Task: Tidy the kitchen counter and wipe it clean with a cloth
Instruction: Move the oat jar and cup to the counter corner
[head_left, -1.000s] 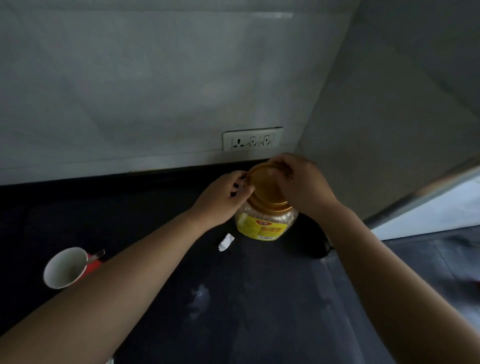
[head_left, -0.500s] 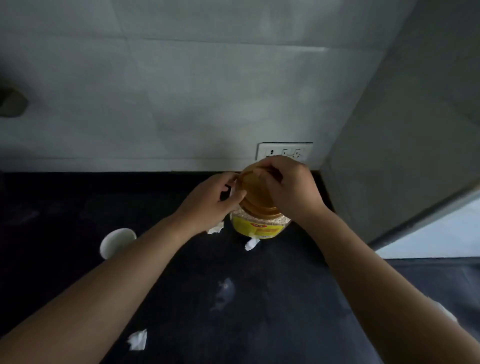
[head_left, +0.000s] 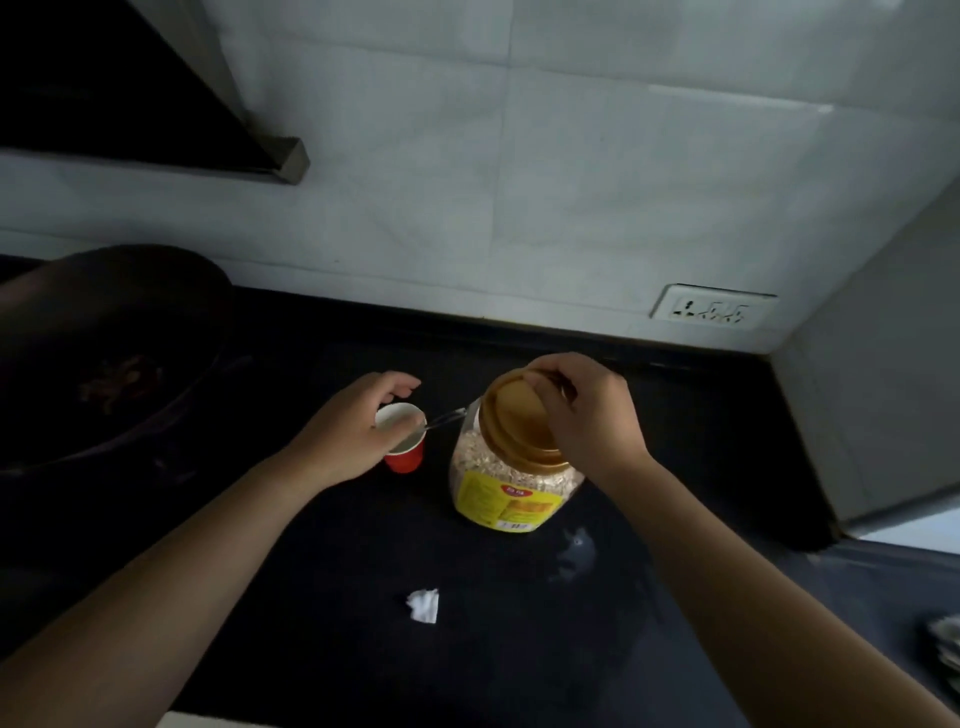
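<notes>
My right grip (head_left: 587, 415) is on top of the jar (head_left: 509, 493), with the fingers curled over the far edge of its golden lid (head_left: 519, 421), so it grasps the lid. The jar stands upright on the black desk (head_left: 519, 649) and is filled nearly to the neck with pale flakes. Just left of it, my left grip (head_left: 353, 436) is curled round the red cup (head_left: 405, 460), grasping it at the rim. A spoon (head_left: 444, 418) stands in the cup, its handle leaning right toward the jar. What else the cup contains I cannot tell. A white scrap (head_left: 423, 605) lies nearer. At left, a dark pan (head_left: 104, 338) holds brown bits.
</notes>
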